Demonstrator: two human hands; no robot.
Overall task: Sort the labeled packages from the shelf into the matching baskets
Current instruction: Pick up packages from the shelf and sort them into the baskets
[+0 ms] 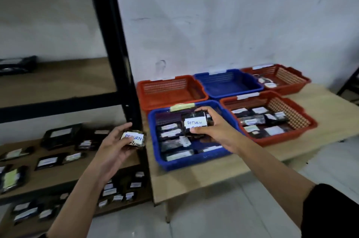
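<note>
My right hand (211, 129) pinches a RETURN packet (194, 122) by its edges over the blue basket (155, 152) beneath it, my left hand (114, 146) cups another (134, 138); both look light, soft and slick-wrapped.

Table (320, 105) bears baskets (171, 90); shelf (58, 171) bears packages (48, 162).

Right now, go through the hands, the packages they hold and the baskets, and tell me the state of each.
Right hand: grips a RETURN package over the near blue basket.
Left hand: holds a second RETURN package.
Near blue basket: holds several packages.
Near red basket: holds several packages.
Far blue basket: looks empty.
Far left red basket: looks empty.
Far right red basket: holds a few packages.
</note>
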